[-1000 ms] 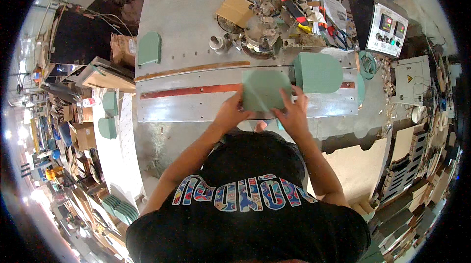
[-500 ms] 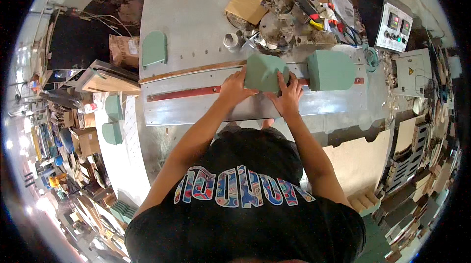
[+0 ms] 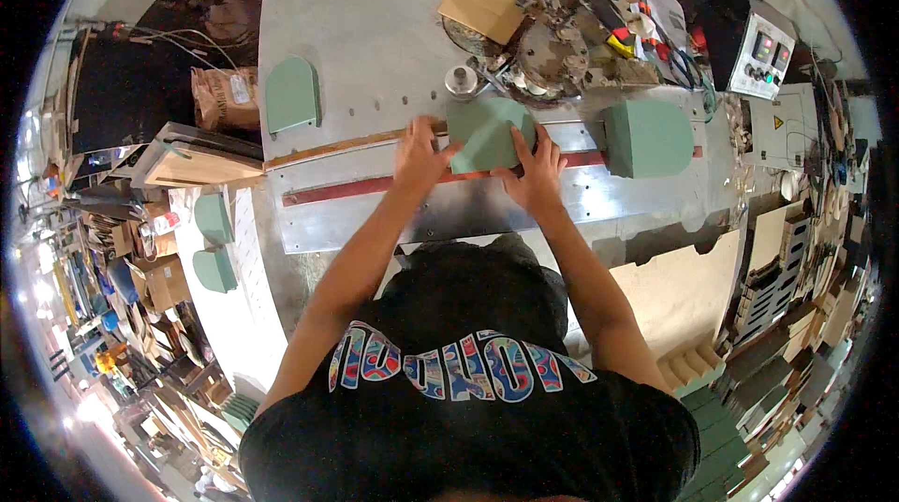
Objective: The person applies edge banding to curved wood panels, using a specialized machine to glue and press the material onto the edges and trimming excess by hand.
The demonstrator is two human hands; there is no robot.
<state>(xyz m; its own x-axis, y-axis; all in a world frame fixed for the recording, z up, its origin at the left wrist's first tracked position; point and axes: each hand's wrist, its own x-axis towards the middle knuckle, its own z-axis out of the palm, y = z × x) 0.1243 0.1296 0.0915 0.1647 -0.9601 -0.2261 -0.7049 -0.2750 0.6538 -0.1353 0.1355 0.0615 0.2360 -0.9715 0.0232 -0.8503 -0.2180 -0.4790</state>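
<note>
A pale green block [image 3: 489,134] with a rounded side lies on the metal table, over the red-brown strip [image 3: 337,191]. My right hand [image 3: 536,172] grips its right side, with fingers over the top and the thumb by the near edge. At the block's left edge, my left hand [image 3: 423,157] has its fingers spread and slightly blurred; its thumb is close to the block, and whether it touches I cannot tell. To the right rests a larger green stack or block [image 3: 648,139]. A thin green rounded piece [image 3: 292,95] lies at the far left of the table.
Behind the block are a small metal cylinder [image 3: 461,81], a cardboard piece [image 3: 480,7] and greasy metal parts with tools. A control box [image 3: 763,57] stands at the far right. Two green pieces [image 3: 214,270] lie on a white surface to the left. A wooden strip [image 3: 351,143] crosses the table.
My left hand has moved left and its fingers have come away from the block's side. The right hand stays on the block. The whole view has shifted slightly.
</note>
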